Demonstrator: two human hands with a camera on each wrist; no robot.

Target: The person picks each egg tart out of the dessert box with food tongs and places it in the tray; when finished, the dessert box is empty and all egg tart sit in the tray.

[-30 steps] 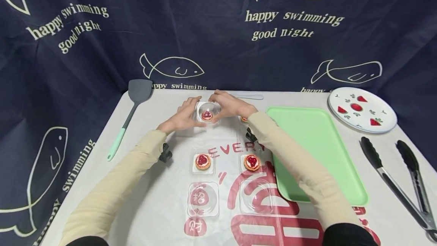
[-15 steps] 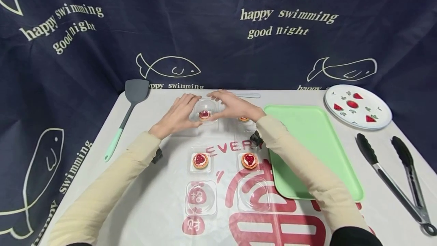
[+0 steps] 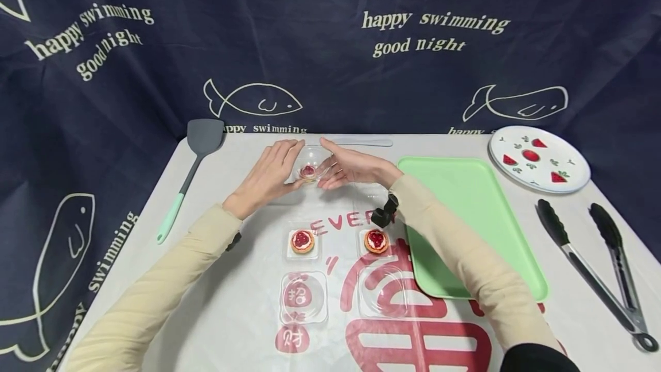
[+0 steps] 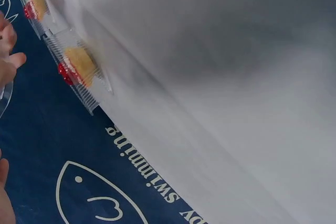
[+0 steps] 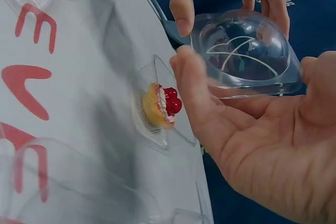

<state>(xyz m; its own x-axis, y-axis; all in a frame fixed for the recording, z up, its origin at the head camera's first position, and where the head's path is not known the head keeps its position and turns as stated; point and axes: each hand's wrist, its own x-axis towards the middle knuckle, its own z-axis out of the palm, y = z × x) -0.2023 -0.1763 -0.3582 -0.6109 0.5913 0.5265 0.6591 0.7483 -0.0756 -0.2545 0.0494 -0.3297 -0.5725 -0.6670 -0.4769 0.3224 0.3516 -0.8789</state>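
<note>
A clear domed plastic lid [image 5: 244,51] hangs tilted between both hands at the back middle of the table. My left hand [image 3: 268,174] grips its left side, thumb at the near corner and fingers at the far edge. My right hand [image 3: 356,166] cups the other side, palm turned up, thumb and fingers spread, with fingertips right at the lid's rim. Below the lid, a red-topped tart [image 5: 160,106] sits in a shallow clear base. In front, two more tarts, a left one [image 3: 302,241] and a right one [image 3: 376,241], sit on clear bases.
Two clear domed lids, left [image 3: 303,298] and right [image 3: 384,291], lie nearest the front. A green tray [image 3: 480,217], plates [image 3: 547,159] and black-tipped tongs [image 3: 594,268] are on the right. A spatula [image 3: 198,157] lies left; a pale handle [image 3: 366,143] lies behind the hands.
My right hand has turned from fingers over the lid's far edge to palm up, with its thumb raised. The left hand keeps its grip on the lid. The head view has shifted slightly.
</note>
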